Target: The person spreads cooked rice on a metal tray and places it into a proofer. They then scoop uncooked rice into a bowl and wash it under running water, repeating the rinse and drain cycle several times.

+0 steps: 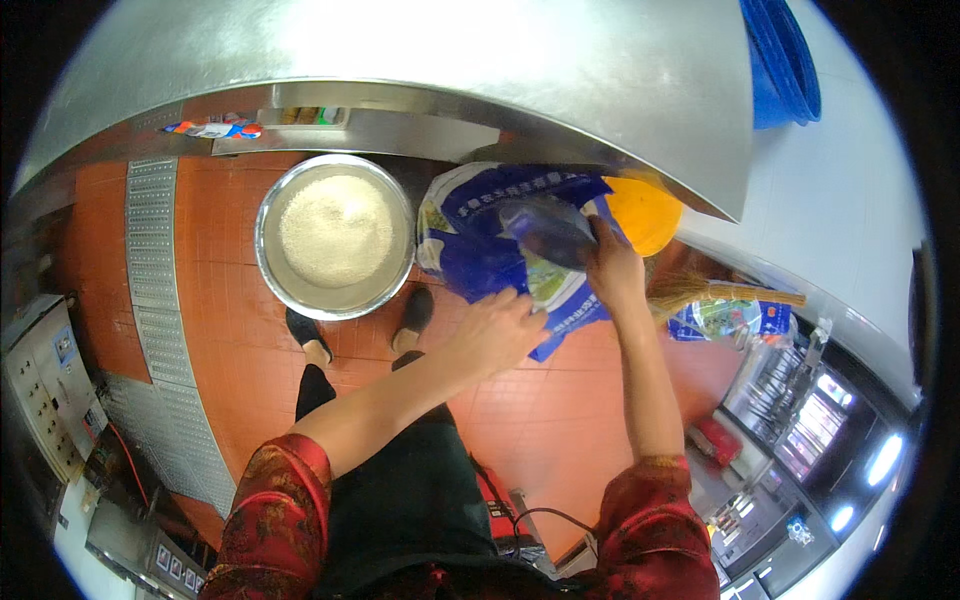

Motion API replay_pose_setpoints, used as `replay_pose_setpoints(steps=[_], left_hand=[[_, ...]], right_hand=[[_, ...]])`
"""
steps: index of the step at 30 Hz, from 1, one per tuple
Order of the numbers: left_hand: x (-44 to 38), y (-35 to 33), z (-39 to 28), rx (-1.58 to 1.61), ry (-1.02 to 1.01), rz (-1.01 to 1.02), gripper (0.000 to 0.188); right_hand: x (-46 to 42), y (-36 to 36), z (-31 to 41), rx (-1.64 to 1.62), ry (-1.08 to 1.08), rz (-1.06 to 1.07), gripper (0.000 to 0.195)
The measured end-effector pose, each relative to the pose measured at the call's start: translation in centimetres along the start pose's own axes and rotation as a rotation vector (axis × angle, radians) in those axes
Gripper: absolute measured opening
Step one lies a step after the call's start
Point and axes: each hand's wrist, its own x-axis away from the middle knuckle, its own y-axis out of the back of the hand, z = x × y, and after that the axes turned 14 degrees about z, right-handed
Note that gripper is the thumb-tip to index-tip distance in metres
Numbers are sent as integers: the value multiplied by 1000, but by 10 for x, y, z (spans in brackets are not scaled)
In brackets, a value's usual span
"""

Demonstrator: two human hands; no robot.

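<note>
A large blue printed plastic sack (480, 262) bearing writing stands on the floor before me, partly crumpled. My left hand (504, 330) has its fingers curled at the sack's near edge. At the sack's right side, my right hand (613, 262) grips its upper part. Beside that hand is a dark, glossy oval area (551, 232), blurred; I cannot tell whether it is the sack's opening or a separate vessel. Left of the sack stands a round metal basin (274, 277), with pale grain that looks like rice (337, 229) inside.
A stainless steel counter (450, 45) overhangs the far side. Behind the sack sits a yellow container (646, 214). A straw broom (720, 291) lies at right, over another printed bag (727, 319). Metal drain covers (154, 240) run along the red tiled floor (217, 300).
</note>
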Motion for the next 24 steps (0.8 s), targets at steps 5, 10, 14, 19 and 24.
replay_pose_setpoints(steps=[5,10,14,19,24], left_hand=[[-29,13,-13,-309,-198,-6,18],[-42,65,5,-417,299,713,42],[-12,89,31,-453,470,212,61],[25,90,46,-273,498,-36,64],[36,60,75,-121,606,-140,28]], right_hand=[[41,29,-7,118,-70,41,25],[6,-21,17,280,6,302,15],[-59,-84,3,308,5,323,23],[-126,-141,-29,258,-152,211,37],[-134,-252,-43,14,-165,-124,48]])
